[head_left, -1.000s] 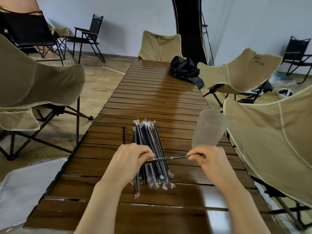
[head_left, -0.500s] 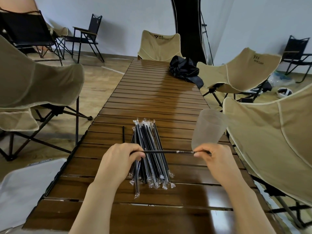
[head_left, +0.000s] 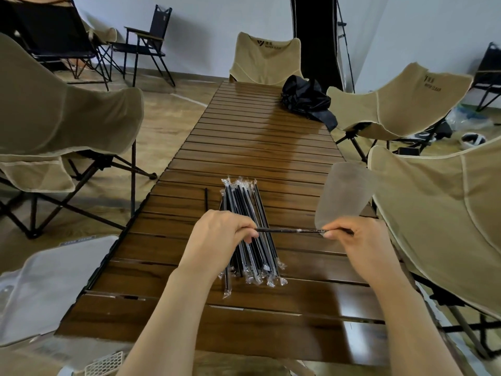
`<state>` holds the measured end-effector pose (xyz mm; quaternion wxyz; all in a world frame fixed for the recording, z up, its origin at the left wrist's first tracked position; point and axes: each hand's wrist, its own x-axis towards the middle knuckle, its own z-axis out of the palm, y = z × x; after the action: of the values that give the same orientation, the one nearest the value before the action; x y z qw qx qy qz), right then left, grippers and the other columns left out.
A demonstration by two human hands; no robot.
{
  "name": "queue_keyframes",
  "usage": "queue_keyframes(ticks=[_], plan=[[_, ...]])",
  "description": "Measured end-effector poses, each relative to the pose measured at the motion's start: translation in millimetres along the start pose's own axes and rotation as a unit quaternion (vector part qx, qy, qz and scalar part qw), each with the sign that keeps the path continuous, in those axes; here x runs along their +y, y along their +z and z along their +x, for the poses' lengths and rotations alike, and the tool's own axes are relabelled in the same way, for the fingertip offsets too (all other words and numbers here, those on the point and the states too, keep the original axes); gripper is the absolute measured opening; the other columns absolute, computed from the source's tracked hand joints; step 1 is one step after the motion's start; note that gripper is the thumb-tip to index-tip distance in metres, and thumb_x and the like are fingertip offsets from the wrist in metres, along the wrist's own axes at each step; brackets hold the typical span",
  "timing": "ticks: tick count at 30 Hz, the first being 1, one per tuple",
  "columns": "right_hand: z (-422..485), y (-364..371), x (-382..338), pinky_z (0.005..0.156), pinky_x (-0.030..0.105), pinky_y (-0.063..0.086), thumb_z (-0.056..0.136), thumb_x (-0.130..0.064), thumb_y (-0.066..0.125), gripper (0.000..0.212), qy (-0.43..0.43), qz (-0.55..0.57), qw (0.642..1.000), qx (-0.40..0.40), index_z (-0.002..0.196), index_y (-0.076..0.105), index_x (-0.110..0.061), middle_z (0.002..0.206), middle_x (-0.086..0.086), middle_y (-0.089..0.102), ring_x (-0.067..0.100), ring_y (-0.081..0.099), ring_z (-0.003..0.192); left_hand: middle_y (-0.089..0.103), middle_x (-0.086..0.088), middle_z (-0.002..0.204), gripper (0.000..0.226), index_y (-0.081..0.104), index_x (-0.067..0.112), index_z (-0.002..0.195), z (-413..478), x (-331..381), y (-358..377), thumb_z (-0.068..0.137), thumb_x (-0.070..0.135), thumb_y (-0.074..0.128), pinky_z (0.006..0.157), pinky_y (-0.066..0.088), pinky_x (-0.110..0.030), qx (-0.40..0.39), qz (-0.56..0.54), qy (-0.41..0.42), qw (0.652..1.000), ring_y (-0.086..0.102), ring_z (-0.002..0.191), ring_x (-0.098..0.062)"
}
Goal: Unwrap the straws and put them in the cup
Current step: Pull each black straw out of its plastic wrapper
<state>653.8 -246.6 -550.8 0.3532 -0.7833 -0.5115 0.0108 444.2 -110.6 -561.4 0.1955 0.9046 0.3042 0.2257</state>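
**Pulling wider, stripping the wrapper**

Pinches one straw (head_left: 287, 230) at both ends, centre of frame, above the pile (head_left: 244, 202) on the worktop (head_left: 244, 316). Grips the left end with the left hand (head_left: 217, 237) fingers (head_left: 245, 232) and the right end with the right hand (head_left: 360, 240) fingers (head_left: 332, 234), just below the cup (head_left: 344, 194) at mid-right. Since a second ago: drawn further apart and brought from tilted to level. Shows crumpled film near the right grip. Probably mid-strip, not yet dropped in the cup.

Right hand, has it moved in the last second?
Yes. The right hand, pinching the straw, shifted slightly right: its fingertips were left of the base of the cup, now in line with it.
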Motion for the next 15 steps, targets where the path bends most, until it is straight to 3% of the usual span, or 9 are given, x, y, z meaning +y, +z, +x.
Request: queue_keyframes(ticks=[5, 7, 10, 15], plan=[[7.0, -4.4, -14.0, 0.071, -0.001, 0.039, 0.08, -0.003, 0.067, 0.017, -0.037, 0.039, 0.998, 0.023, 0.079, 0.076, -0.017, 0.076, -0.01, 0.07, -0.008, 0.06, 0.083, 0.062, 0.015, 0.08, 0.022, 0.066, 0.031, 0.092, -5.5, 11.0, 19.8, 0.092, 0.046, 0.05, 0.101, 0.033, -0.026, -0.133, 0.077, 0.02, 0.988, 0.056, 0.083, -0.001], [8.9, -8.4, -10.2, 0.071, -0.001, 0.039, 0.079, -0.005, 0.069, 0.015, -0.025, 0.012, 1.0, 0.013, 0.078, 0.076, -0.019, 0.074, -0.013, 0.069, -0.01, 0.059, 0.08, 0.063, 0.015, 0.082, 0.019, 0.064, 0.034, 0.086, -3.8, 8.9, 20.6, 0.093, 0.045, 0.051, 0.101, 0.034, -0.029, -0.096, 0.052, -0.003, 0.994, 0.054, 0.085, -0.001], [2.4, -11.5, 1.9, 0.068, 0.002, 0.04, 0.08, -0.006, 0.069, 0.016, 0.018, 0.002, 1.0, 0.001, 0.078, 0.075, -0.021, 0.072, -0.015, 0.065, -0.007, 0.059, 0.071, 0.067, 0.019, 0.093, 0.018, 0.066, 0.039, 0.098, -1.9, 1.0, 11.5, 0.093, 0.044, 0.05, 0.099, 0.033, -0.026, 0.002, 0.023, -0.025, 0.999, 0.054, 0.09, 0.003], [-0.7, -9.2, 5.4, 0.068, 0.006, 0.034, 0.082, -0.006, 0.068, 0.014, 0.015, -0.02, 0.999, 0.026, 0.084, 0.073, -0.019, 0.079, -0.008, 0.066, -0.006, 0.054, 0.076, 0.068, 0.018, 0.095, 0.021, 0.066, 0.039, 0.105, -3.5, -1.1, 2.2, 0.094, 0.042, 0.049, 0.101, 0.034, -0.028, 0.002, 0.035, -0.036, 0.999, 0.055, 0.094, 0.002]])
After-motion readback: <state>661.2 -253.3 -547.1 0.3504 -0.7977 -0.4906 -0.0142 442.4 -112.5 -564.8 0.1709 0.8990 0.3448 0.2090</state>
